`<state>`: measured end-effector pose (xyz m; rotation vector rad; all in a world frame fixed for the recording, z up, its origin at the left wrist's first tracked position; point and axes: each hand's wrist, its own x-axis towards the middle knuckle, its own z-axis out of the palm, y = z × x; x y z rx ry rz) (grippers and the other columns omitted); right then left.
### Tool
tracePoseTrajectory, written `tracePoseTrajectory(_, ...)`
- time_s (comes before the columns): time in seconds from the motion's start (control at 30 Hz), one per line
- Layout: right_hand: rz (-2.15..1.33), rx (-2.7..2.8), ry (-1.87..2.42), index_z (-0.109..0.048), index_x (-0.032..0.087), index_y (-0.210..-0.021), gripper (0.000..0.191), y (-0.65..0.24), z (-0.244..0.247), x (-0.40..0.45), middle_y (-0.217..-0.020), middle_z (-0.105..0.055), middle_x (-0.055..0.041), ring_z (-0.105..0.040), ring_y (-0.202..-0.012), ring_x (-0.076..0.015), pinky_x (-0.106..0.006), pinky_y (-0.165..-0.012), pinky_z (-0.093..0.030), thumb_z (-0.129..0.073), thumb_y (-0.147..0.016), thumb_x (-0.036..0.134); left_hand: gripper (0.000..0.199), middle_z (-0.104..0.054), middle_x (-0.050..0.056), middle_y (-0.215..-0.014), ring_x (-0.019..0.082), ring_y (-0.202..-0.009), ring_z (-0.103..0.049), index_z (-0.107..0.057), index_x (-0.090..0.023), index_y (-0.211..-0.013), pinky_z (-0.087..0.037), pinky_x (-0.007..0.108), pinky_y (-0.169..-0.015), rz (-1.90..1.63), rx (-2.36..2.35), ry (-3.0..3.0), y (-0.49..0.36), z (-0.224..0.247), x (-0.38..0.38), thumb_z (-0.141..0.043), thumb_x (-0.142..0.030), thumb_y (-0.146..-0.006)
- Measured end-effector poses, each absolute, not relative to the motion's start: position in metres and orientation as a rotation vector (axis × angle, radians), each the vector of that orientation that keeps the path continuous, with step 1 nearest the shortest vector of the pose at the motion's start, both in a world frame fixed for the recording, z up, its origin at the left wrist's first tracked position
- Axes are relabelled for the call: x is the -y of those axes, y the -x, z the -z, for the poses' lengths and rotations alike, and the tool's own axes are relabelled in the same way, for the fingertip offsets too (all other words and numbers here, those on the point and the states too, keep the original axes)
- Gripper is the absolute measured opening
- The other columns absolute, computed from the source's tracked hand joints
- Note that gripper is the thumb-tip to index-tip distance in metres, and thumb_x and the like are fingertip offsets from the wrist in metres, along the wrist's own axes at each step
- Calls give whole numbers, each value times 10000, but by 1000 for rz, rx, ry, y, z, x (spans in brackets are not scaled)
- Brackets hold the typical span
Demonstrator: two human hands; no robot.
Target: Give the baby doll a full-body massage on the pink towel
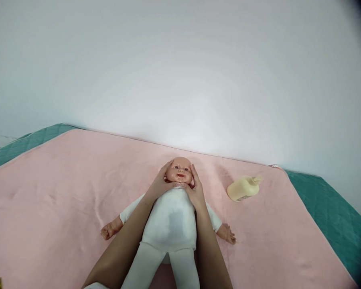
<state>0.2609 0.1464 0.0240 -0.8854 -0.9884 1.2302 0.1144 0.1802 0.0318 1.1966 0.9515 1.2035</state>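
Two-handed, grasping white-cloth doll by bald plastic head with curved fingers of left hand and right hand. Right of fingers, pale-yellow pump bottle on pink cloth.

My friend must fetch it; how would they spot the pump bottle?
On the pink sheet, find the baby doll in white, its head between the left hand and the right hand. Right of that head is the pump bottle. Its pale yellow body and spout set it apart from the doll.
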Motion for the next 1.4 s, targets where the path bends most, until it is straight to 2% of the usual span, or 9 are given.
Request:
tracePoseTrajectory(0.17,-1217,970,897,-359,313,-1466,941,-261,-21,-149,-1556,-340,-42,-481,-1334,-274,-477,-1100,-426,-836,-657,349,1048,-457,161,-1463,383,-1287,-494,-369,-240,-1471,-448,504,-1047,-1202,-1006,-1139,-118,-32,-177,-865,-428,-568)
tracePoseTrajectory(0.33,-1236,942,910,-378,294,-1460,919,-264,-24,-148,-1488,-452,-61,-501,-1315,-289,-510,-1099,-420,-829,-663,365,1047,-493,157,-1435,369,-1256,-529,-390,-243,-1467,-460,486,-1038,-1156,-960,-1101,-109,-42,-174,-885,-361,-552)
tracePoseTrajectory(0.47,-1257,841,866,-429,268,-1434,869,-265,-30,-143,-1511,-418,-75,-450,-1357,-299,-485,-1100,-429,-833,-666,315,1080,-507,168,-1421,365,-1241,-544,-345,-245,-1494,-471,482,-1022,-1052,-919,-1042,-100,-54,-172,-885,-332,-563)
tracePoseTrajectory(0.7,-1302,773,764,-489,271,-1383,820,-268,-27,-147,-1533,-381,-73,-439,-1366,-291,-502,-1119,-399,-841,-643,303,1052,-506,148,-1431,354,-1289,-503,-328,-253,-1503,-431,477,-1064,-1001,-892,-1036,-92,-55,-172,-857,-415,-609)
tracePoseTrajectory(1.03,-1370,691,701,-539,231,-1333,785,-273,-21,-151,-1443,-504,-111,-487,-1328,-291,-510,-1129,-379,-860,-617,246,1012,-425,124,-1499,335,-1348,-437,-255,-254,-1530,-389,453,-1103,-980,-831,-1105,-92,-53,-173,-771,-517,-700)
tracePoseTrajectory(1.23,-1374,675,699,-573,248,-1297,733,-271,-28,-148,-1474,-470,-85,-468,-1343,-297,-510,-1116,-400,-855,-620,226,1128,-446,180,-1472,375,-1334,-441,-249,-209,-1530,-395,480,-1092,-979,-831,-1062,-90,-55,-175,-855,-438,-608)
tracePoseTrajectory(1.4,-1302,737,782,-478,271,-1392,880,-265,-34,-142,-1510,-418,-73,-444,-1360,-304,-496,-1113,-410,-864,-602,234,1088,-489,179,-1435,386,-1263,-518,-334,-246,-1494,-469,481,-1024,-1021,-880,-1027,-95,-57,-172,-884,-390,-565)
